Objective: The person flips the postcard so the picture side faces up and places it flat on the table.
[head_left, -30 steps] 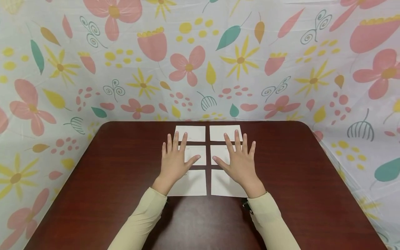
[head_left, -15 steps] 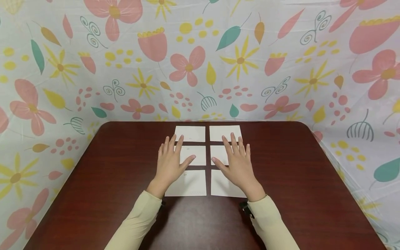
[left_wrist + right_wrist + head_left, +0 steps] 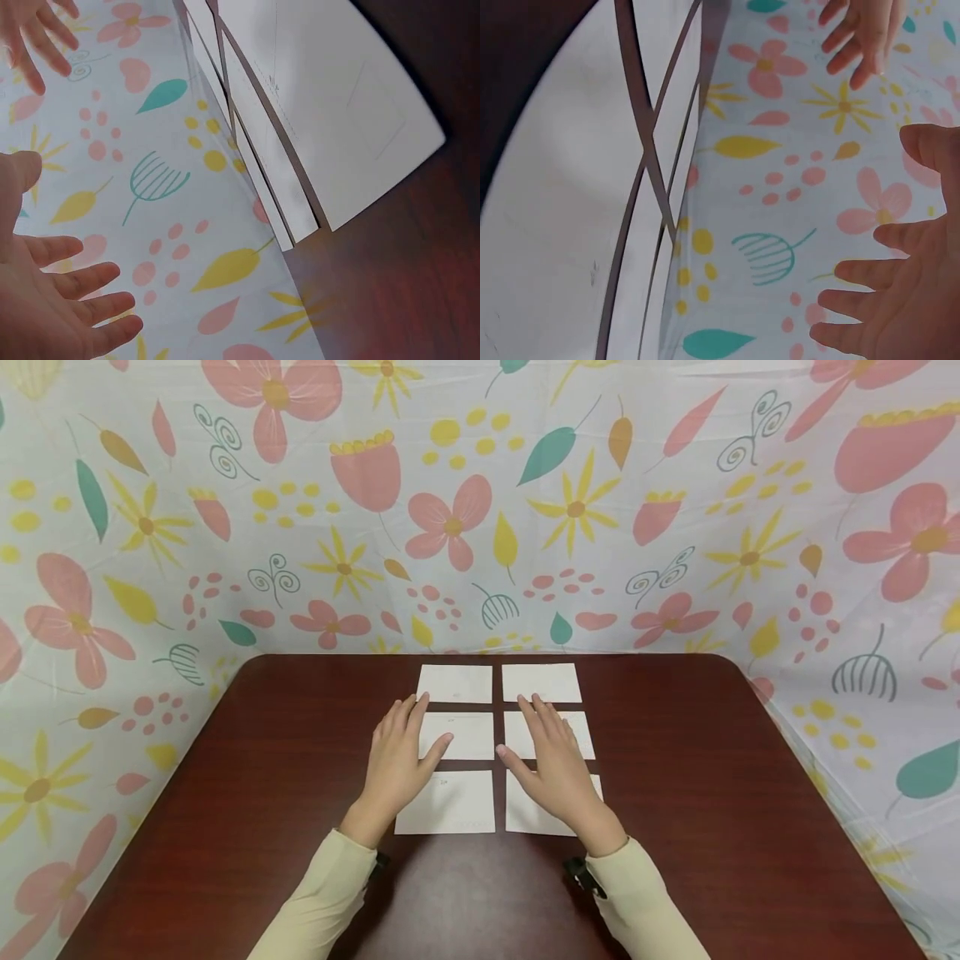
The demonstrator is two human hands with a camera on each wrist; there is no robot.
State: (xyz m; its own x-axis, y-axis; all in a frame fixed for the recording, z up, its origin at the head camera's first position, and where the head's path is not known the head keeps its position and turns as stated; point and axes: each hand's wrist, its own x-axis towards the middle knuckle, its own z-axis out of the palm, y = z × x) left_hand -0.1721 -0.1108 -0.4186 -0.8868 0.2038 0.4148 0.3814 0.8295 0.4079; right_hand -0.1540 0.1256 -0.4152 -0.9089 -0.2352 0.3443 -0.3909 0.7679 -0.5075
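Observation:
Several white paper cards lie on the table in two columns. In the head view my left hand (image 3: pixel 395 764) hovers over the left edge of the left column, near the middle-left card (image 3: pixel 468 739) and the near-left card (image 3: pixel 453 810). My right hand (image 3: pixel 558 768) is above the right column, partly hiding the middle-right card (image 3: pixel 581 737) and the near-right card (image 3: pixel 532 810). Both hands hold nothing, their fingers extended and thumbs pointing inward. The wrist views show a gap between each hand and the cards. Faint small marks show on some cards, too small to read.
The dark brown table (image 3: pixel 697 777) has rounded far corners. A floral-patterned cloth (image 3: pixel 480 527) hangs behind it and along both sides. Two farther cards, the far-left card (image 3: pixel 456 681) and the far-right card (image 3: pixel 542 681), lie near the table's back edge.
Both hands have drawn back toward the body, the left also moving left and the right slightly left. Their spread fingers have come closer together. The cards have stayed in place.

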